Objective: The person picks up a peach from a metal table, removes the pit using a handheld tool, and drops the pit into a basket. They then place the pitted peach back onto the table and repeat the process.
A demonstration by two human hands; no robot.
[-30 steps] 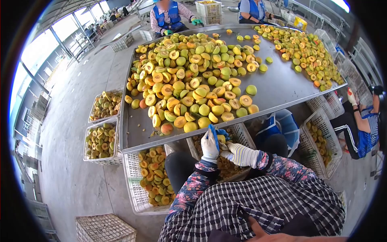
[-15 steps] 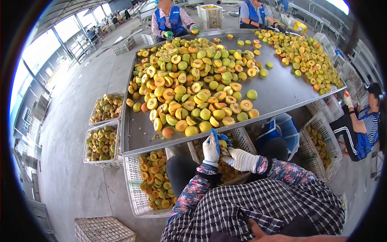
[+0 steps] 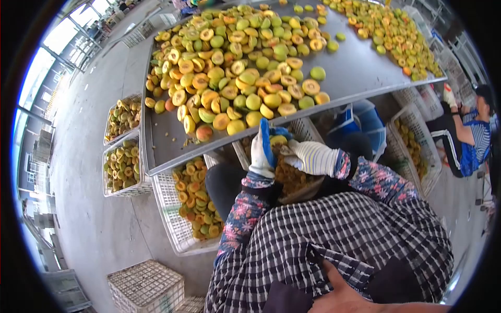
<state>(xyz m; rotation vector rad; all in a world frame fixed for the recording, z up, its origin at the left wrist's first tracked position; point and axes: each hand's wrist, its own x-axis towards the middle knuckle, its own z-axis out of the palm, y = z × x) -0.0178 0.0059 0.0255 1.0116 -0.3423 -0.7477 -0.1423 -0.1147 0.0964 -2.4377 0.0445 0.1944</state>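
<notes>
My left hand (image 3: 262,152), in a white glove with blue palm and fingertips, is closed around a yellow-green peach half (image 3: 278,140) just below the table edge. Close against it is my right hand (image 3: 313,157), in a striped white glove. Its fingers are pinched together at the fruit, and what they grip is too small to make out. Beneath both hands, a crate (image 3: 308,136) of brownish fruit scraps stands between my knees. Straight ahead, a large pile of cut peaches (image 3: 235,68) covers the left part of the metal table (image 3: 360,78).
Another heap of peaches (image 3: 386,36) lies at the table's far right. White crates of halves stand at my left knee (image 3: 162,203) and on the left floor (image 3: 122,190). A blue bucket (image 3: 368,128) is under the table. A seated co-worker (image 3: 464,130) is at right. A bare forearm (image 3: 344,297) crosses the bottom.
The view has tilted down, so the table and my hands sit higher in the picture. The peach half shows more clearly between my hands, which stay together.
</notes>
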